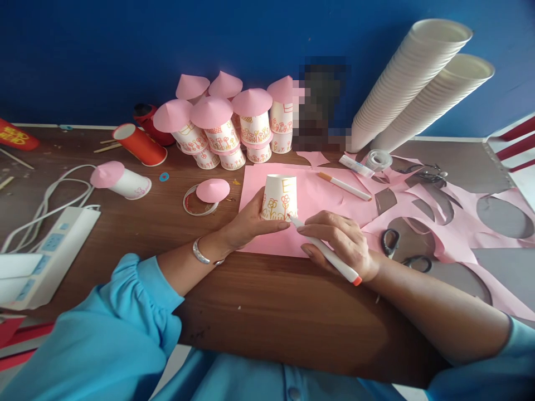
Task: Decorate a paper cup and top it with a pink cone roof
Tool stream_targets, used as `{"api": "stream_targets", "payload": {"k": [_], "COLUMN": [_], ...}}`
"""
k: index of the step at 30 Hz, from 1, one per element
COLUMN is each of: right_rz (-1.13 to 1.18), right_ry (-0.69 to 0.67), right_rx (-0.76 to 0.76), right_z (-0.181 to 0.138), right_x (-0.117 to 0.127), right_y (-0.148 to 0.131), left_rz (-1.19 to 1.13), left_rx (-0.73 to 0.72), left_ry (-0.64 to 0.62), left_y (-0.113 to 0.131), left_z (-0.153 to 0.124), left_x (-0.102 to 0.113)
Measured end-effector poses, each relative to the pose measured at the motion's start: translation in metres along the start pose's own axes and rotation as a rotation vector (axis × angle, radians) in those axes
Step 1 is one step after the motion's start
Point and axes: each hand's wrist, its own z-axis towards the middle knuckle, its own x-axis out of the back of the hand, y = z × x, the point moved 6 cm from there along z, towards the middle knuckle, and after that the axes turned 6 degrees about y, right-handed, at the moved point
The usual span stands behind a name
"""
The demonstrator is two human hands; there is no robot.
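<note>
Brown wooden table point(259, 301) against blue wall point(125, 50). Left hand point(251, 223) fingers wrapped round inverted paper cup point(280, 196) on pink sheet point(317, 200); right hand point(340, 242) clamped on marker point(326, 250), tip at cup's 5 o'clock. Bare wood at 6; cup stacks point(422, 83) at 2.

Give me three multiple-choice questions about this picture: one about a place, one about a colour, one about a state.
1. Where does the upside-down paper cup stand?
A. on the pink paper sheet
B. on the power strip
C. on the stacked cups

2. What colour are the cone tops of the finished cups?
A. green
B. pink
C. black

3. What is the right hand doing?
A. resting empty
B. holding scissors
C. holding a marker, tip at the cup

Answers: 1 A, the cup's rim sits on the sheet, steadied by the left hand. 2 B, every cone is pink. 3 C, the fingers grip the marker.
</note>
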Motion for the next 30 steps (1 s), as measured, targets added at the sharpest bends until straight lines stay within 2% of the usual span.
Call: {"api": "stream_targets", "payload": {"k": [30], "right_rz": [-0.008], "right_ry": [-0.013], "right_rx": [-0.011], "right_z": [-0.0022], "right_x": [-0.0018], "right_y": [0.0017], "left_rz": [-0.008], "left_rx": [-0.005], "left_ry": [-0.013], "left_y": [-0.0002], "left_z": [0.0], "left_x": [-0.0002]}}
